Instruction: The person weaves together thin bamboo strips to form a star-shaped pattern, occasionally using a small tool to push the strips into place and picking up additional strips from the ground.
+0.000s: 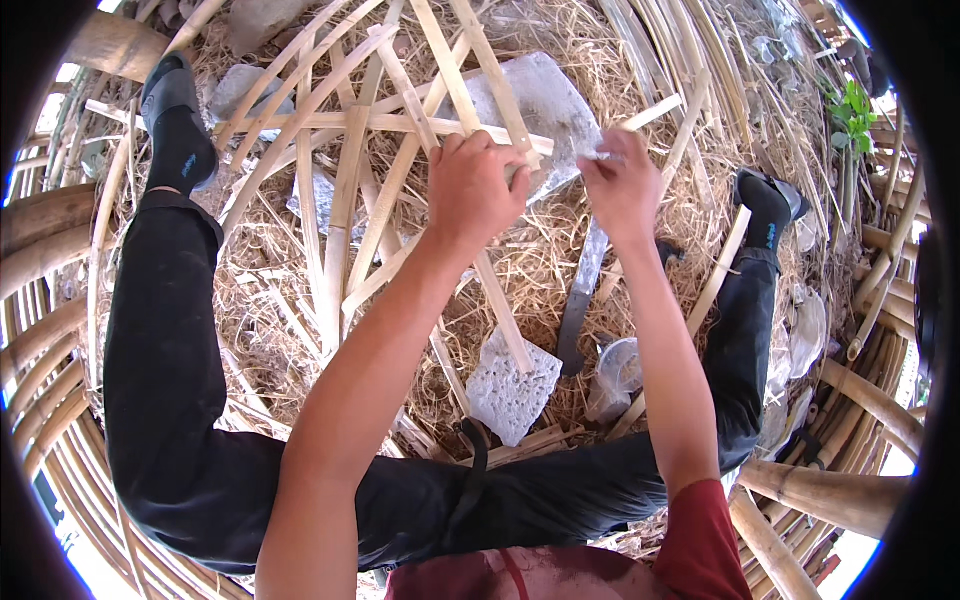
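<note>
A loose lattice of split bamboo strips (350, 165) fans out over the straw in front of me, its strips crossing at several points. My left hand (475, 190) is closed on the bamboo strips at a crossing near the lattice's right end. Just right of it, my right hand (622, 188) is raised with thumb and fingers pinched together. Something thin and pale shows at those fingertips, too small to make out. Below the right hand lies a long knife (583, 290) with a dark handle. Under the strips sits a large flat grey stone (545, 105).
Nearer me lie a pitted pale block (512, 385) and a clear plastic cup (620, 365). My outstretched legs in dark trousers (165, 330) flank the straw-covered ground. Bundled bamboo strips (690, 50) lie at the far right, and bamboo poles (830, 495) border both sides.
</note>
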Available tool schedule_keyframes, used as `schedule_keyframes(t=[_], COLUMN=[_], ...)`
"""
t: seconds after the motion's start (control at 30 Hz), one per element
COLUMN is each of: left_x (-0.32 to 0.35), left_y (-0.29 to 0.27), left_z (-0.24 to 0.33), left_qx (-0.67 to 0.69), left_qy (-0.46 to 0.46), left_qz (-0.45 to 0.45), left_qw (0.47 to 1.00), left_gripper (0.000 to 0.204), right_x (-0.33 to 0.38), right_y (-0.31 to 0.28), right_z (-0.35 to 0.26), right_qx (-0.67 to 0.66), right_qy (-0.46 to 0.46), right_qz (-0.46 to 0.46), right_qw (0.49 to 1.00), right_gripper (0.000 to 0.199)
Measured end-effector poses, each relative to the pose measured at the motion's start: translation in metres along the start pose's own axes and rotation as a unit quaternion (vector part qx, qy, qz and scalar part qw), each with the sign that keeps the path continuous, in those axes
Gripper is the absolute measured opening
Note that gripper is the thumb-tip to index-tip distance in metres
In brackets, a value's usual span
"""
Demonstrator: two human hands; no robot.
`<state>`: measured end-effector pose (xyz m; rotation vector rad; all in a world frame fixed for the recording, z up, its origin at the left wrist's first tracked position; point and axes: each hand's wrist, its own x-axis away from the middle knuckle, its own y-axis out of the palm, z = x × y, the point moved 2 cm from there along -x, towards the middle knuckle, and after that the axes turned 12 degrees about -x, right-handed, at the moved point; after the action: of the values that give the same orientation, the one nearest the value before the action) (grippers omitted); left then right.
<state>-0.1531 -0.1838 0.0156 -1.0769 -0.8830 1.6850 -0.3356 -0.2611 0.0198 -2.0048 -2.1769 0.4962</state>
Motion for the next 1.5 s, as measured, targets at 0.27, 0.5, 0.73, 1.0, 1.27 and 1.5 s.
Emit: schedule_keyframes(t=[0.27,0.5,0.73,1.0,1.27,1.5], left_x=[-0.004,-0.002,-0.002,-0.002,-0.002,0.0], left_y=[0.001,0.001,0.004,0.002,0.001,0.005], left_z=[0.004,0.003,0.002,0.002,0.004,0.001], left_qx=[-0.007,-0.012,-0.01,-0.009,-0.012,-0.019], left_qy=[-0.005,-0.014,-0.012,-0.005,-0.007,-0.001], left_qz=[0.023,0.015,0.027,0.026,0.018,0.023], left_qw=[1.0,1.0,1.0,1.0,1.0,1.0], left_gripper=[0.014,0.013,0.014,0.016,0.017,0.016], right_x=[-0.009,-0.011,-0.013,-0.024,-0.004,0.055], right_y=[0.01,0.025,0.036,0.024,0.007,-0.023], right_z=[0.025,0.03,0.025,0.029,0.015,0.048], right_qx=[0.053,0.058,0.0,0.026,0.079,0.153], right_qy=[-0.113,-0.175,-0.114,-0.16,-0.212,-0.134], right_qz=[-0.031,-0.071,-0.051,-0.115,-0.103,-0.147], right_qw=[0.992,0.98,0.992,0.98,0.969,0.968], right_gripper=[0.028,0.028,0.024,0.018,0.02,0.012])
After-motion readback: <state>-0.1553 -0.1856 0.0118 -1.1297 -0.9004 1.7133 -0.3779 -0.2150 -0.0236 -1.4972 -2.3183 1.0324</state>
